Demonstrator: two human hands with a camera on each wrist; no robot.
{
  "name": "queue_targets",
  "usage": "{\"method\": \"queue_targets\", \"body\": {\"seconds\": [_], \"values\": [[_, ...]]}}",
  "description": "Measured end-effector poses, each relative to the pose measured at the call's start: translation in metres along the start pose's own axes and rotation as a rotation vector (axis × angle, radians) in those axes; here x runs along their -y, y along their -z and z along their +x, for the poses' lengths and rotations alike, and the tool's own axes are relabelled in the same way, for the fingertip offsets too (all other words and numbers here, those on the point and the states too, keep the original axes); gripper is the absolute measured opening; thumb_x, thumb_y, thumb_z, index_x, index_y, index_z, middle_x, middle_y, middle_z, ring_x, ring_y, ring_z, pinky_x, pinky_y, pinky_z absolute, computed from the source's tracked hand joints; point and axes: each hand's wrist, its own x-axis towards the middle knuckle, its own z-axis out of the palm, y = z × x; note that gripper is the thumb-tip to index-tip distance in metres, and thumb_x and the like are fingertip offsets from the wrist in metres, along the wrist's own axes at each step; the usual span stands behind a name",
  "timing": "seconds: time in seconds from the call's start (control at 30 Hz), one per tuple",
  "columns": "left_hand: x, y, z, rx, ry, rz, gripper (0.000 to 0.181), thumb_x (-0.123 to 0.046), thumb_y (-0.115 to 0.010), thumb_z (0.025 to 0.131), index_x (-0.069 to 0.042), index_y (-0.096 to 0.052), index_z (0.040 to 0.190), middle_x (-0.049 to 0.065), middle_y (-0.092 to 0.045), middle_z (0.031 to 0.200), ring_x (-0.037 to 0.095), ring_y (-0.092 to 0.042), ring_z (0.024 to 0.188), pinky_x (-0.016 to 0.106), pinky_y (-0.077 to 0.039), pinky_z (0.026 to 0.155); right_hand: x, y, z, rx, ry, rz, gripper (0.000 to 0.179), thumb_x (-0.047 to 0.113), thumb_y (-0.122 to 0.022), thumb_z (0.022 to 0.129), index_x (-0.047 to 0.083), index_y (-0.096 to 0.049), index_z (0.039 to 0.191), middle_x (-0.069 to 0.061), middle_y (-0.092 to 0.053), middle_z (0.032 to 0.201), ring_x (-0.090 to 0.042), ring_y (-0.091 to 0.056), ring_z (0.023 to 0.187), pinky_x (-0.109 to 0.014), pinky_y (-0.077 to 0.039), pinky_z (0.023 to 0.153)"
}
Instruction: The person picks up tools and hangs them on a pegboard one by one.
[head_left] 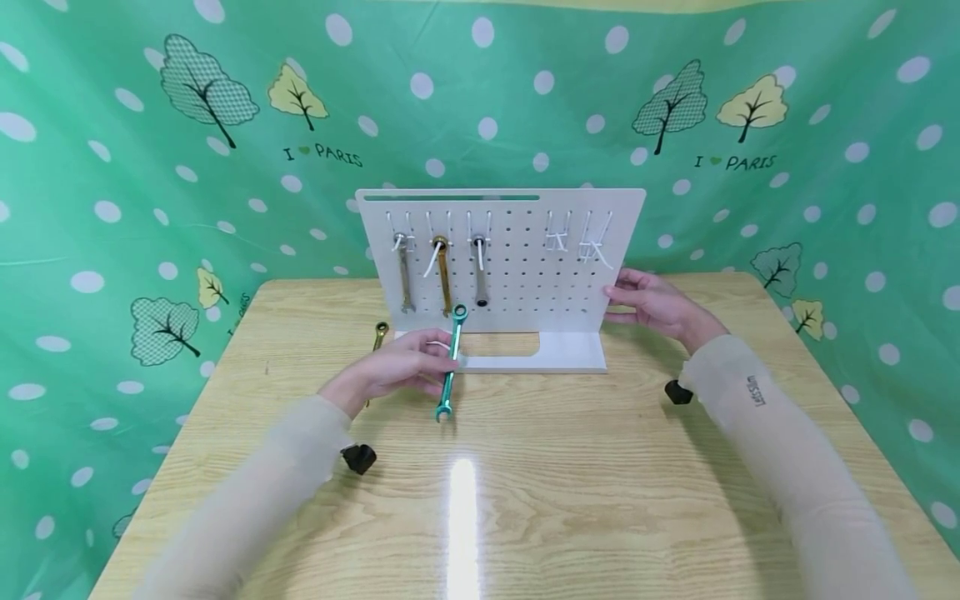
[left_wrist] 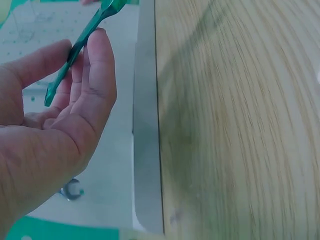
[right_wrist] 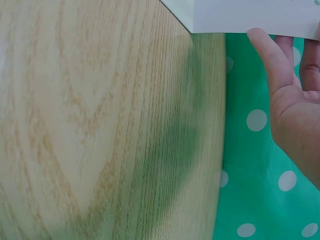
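A green wrench is in the middle of the head view, just in front of the lower edge of the pegboard, with its ring end up and its forked end down. The left hand pinches it between thumb and fingers, and the wrench is not on any hook. Just behind that hand, a brass-coloured wrench lies on the counter, partly hidden. Above, toward the left of the pegboard, a silver wrench, a gold wrench and a grey wrench each hang by the upper end from a white hook. At the upper right of the board, two more hooks, the inner hook and the outer hook, carry no wrench. The work looks partway along: three wrenches are on the board and two are off it, and if hanging is the aim, the green and brass-coloured ones are left, matching the two bare hooks. The right hand grips the board's right edge, thumb in front and fingers behind, probably to steady it. Everything stands on a wood-grain counter, with a green dotted cloth behind.
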Motion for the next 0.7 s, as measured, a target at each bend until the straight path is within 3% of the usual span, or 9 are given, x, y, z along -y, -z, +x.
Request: {"method": "queue_targets", "body": {"seconds": [0.17,0.33,0.57,0.7], "values": [[-0.012,-0.026,0.012,0.011,-0.066,0.009,0.033,-0.002,-0.067,0.095,-0.003,-0.051,0.124,0.008,-0.062,0.099,0.02,-0.065,0.083,0.045,-0.061,0.082,0.001,0.001,-0.001,0.003,0.003,-0.007,0.036,0.004,-0.058,0.103,0.011,-0.056,0.138,-0.01,-0.064,0.131,-0.03,-0.063,0.12,-0.053,-0.045,0.105],[-0.027,-0.05,0.022,0.004,-0.163,0.096,0.039,-0.003,-0.072,0.092,0.001,-0.054,0.127,0.011,-0.062,0.108,0.021,-0.066,0.089,0.046,-0.061,0.084,0.0,0.001,-0.001,0.014,0.014,-0.013,0.036,0.004,-0.057,0.103,0.011,-0.057,0.138,-0.01,-0.064,0.131,-0.03,-0.063,0.119,-0.053,-0.045,0.105],[-0.047,-0.074,0.035,0.001,-0.305,0.219,0.036,-0.009,-0.076,0.092,-0.005,-0.062,0.124,0.013,-0.064,0.11,0.027,-0.068,0.096,0.042,-0.061,0.085,-0.001,0.0,0.0,0.004,0.008,-0.006,0.035,0.003,-0.058,0.103,0.011,-0.058,0.136,-0.01,-0.064,0.131,-0.029,-0.064,0.118,-0.053,-0.045,0.105],[-0.058,-0.084,0.045,-0.04,-0.407,0.249,0.032,-0.01,-0.076,0.092,-0.005,-0.065,0.122,0.011,-0.067,0.109,0.027,-0.067,0.097,0.039,-0.06,0.086,0.0,0.0,0.001,-0.008,0.005,-0.018,0.034,0.003,-0.057,0.103,0.012,-0.059,0.135,-0.009,-0.065,0.131,-0.028,-0.065,0.117,-0.053,-0.046,0.105]]}}
